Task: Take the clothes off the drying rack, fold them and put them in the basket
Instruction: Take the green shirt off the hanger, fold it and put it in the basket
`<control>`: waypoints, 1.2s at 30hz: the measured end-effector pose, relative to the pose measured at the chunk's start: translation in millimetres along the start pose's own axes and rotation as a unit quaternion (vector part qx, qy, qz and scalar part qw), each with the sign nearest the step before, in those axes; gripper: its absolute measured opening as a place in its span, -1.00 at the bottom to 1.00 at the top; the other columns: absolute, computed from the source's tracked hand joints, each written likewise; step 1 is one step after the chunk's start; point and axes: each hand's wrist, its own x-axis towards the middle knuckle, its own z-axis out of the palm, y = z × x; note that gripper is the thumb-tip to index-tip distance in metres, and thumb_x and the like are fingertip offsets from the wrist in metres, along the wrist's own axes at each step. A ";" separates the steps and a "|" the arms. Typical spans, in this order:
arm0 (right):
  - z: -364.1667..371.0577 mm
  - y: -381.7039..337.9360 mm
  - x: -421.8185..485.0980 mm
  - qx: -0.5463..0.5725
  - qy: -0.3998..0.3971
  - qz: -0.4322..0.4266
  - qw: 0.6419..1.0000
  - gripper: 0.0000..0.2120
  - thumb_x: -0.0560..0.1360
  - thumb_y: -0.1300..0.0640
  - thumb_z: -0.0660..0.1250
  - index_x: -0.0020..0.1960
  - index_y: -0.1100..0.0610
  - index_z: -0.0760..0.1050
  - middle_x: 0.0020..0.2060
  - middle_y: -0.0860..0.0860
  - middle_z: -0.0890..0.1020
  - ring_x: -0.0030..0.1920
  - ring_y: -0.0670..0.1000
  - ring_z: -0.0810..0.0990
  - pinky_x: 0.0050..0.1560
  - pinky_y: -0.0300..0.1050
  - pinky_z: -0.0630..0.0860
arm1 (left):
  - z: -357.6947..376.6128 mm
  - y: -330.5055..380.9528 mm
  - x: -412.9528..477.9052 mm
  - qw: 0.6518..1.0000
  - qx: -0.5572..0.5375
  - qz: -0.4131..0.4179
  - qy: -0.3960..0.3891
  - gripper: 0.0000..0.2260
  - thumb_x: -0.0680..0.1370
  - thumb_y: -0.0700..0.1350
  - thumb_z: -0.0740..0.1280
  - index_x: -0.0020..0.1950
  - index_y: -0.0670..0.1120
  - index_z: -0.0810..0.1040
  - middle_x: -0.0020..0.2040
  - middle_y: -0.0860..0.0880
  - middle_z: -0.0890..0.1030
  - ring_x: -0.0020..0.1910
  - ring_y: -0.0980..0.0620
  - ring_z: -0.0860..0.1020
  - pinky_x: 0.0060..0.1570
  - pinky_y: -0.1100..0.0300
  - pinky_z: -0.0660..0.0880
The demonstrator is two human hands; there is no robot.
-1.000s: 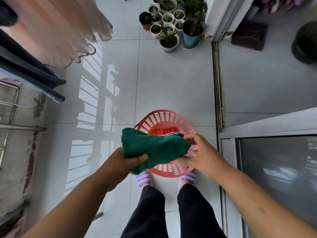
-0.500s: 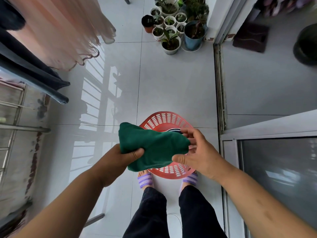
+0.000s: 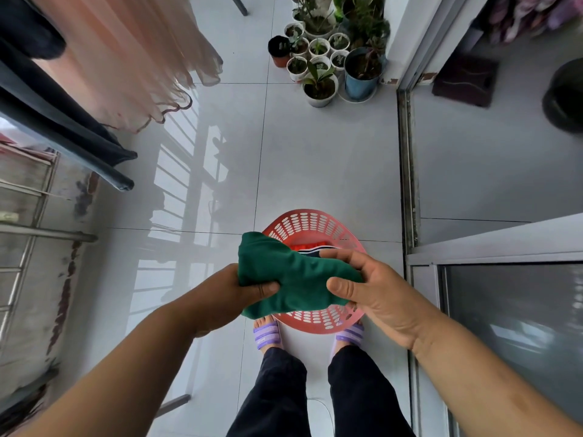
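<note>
A folded dark green garment [image 3: 293, 279] hangs above a red perforated basket [image 3: 310, 223] on the floor in front of my feet. My left hand [image 3: 227, 294] grips its left end, thumb on top. My right hand [image 3: 372, 288] holds its right end between thumb and fingers. Inside the basket a red and dark striped cloth [image 3: 310, 248] shows behind the green one. A peach dress [image 3: 132, 58] and dark trousers [image 3: 63, 134] hang at the upper left.
Metal rack bars [image 3: 38, 236] stand at the left. Several potted plants [image 3: 334, 61] sit at the far end of the tiled floor. A sliding door track [image 3: 408, 171] and glass door [image 3: 520, 326] run along the right. My purple slippers [image 3: 266, 334] flank the basket.
My right hand let go of the green garment's right end, opened, then took hold of it again. The garment is a little more bunched; both hands stay over the basket.
</note>
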 end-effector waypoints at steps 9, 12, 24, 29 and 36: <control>2.1 -17.4 -2.4 -0.127 0.054 -0.047 0.989 -0.63 0.24 0.00 0.53 0.03 0.02 0.61 -0.03 -0.02 0.71 0.02 0.00 0.69 0.02 -0.11 0.62 | -8.7 2.5 2.1 0.999 -0.018 -0.033 -0.033 -0.71 0.46 -0.18 0.47 0.14 0.05 0.55 0.07 0.14 0.69 0.09 0.15 0.63 0.06 0.28 0.53; 1.4 -25.8 -4.5 -0.218 0.039 -0.072 0.972 -0.67 0.30 -0.07 0.49 -0.02 0.08 0.59 0.04 -0.09 0.65 0.04 -0.13 0.64 -0.03 -0.27 0.57 | -12.2 8.2 1.2 0.998 -0.005 -0.040 -0.055 -0.75 0.48 -0.18 0.40 0.11 0.06 0.55 0.04 0.17 0.69 0.06 0.18 0.64 -0.01 0.34 0.52; -0.1 -30.5 -3.4 -0.257 0.010 -0.029 0.966 -0.56 0.36 -0.21 0.37 0.13 0.03 0.55 0.02 -0.03 0.68 0.07 -0.04 0.65 0.17 0.01 0.58 | -13.5 14.5 -1.9 0.998 0.013 -0.006 -0.065 -0.66 0.39 -0.04 0.43 0.16 0.05 0.56 0.09 0.12 0.68 0.10 0.11 0.63 0.09 0.24 0.55; -4.5 -30.6 -1.9 -0.282 -0.020 0.002 0.959 -0.56 0.43 -0.25 0.23 0.13 -0.01 0.60 0.02 -0.10 0.69 0.09 -0.10 0.63 0.22 -0.10 0.54 | -8.0 15.8 -4.0 0.997 -0.011 0.006 -0.073 -0.65 0.42 -0.04 0.40 0.20 0.04 0.53 0.11 0.10 0.67 0.12 0.09 0.63 0.09 0.22 0.56; -9.8 -21.2 0.1 -0.196 -0.025 0.045 0.979 -0.36 0.37 -0.38 0.30 0.20 0.09 0.59 0.11 0.00 0.68 0.19 0.00 0.62 0.34 0.10 0.46 | -1.8 9.9 1.1 0.993 -0.076 0.013 -0.088 -0.68 0.53 -0.08 0.38 0.29 0.00 0.50 0.20 0.01 0.64 0.19 0.00 0.60 0.15 0.15 0.54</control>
